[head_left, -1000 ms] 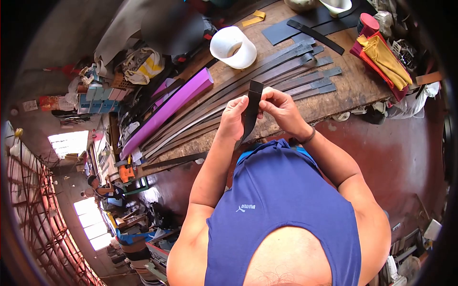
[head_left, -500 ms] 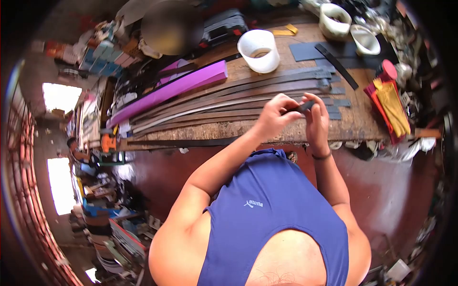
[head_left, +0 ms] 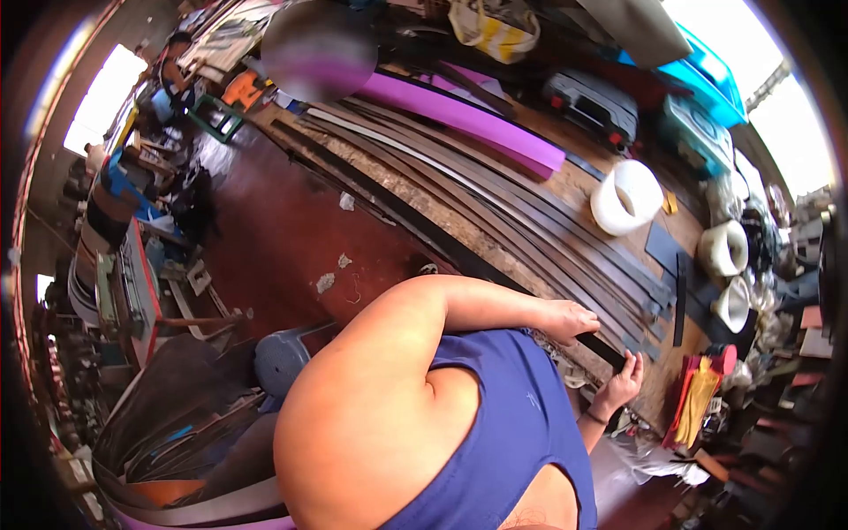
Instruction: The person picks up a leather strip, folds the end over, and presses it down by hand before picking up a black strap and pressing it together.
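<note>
A long black strap (head_left: 495, 281) runs along the front edge of the workbench, its near end between my two hands. My left hand (head_left: 568, 321) is closed on the strap, its fingers bent over it. At the strap's end is my right hand (head_left: 621, 386), with thumb and fingertips closed around it and the other fingers raised. Beside the strap, several long brown and grey strips (head_left: 530, 225) lie side by side on the bench. Their grey ends fan out close to my hands.
On the bench (head_left: 556, 265) are a purple roll (head_left: 477, 128), a white tub (head_left: 625, 199), two smaller white containers and a dark tool case (head_left: 594, 110). Red and yellow pieces (head_left: 695, 402) hang at the right corner. A blue-grey stool (head_left: 281, 360) stands left; another person (head_left: 175, 75) sits far off.
The view has swung left, showing more floor and the strap's length. My hands, earlier close together holding a small dark piece above the bench, are now lower at its edge and farther apart.
</note>
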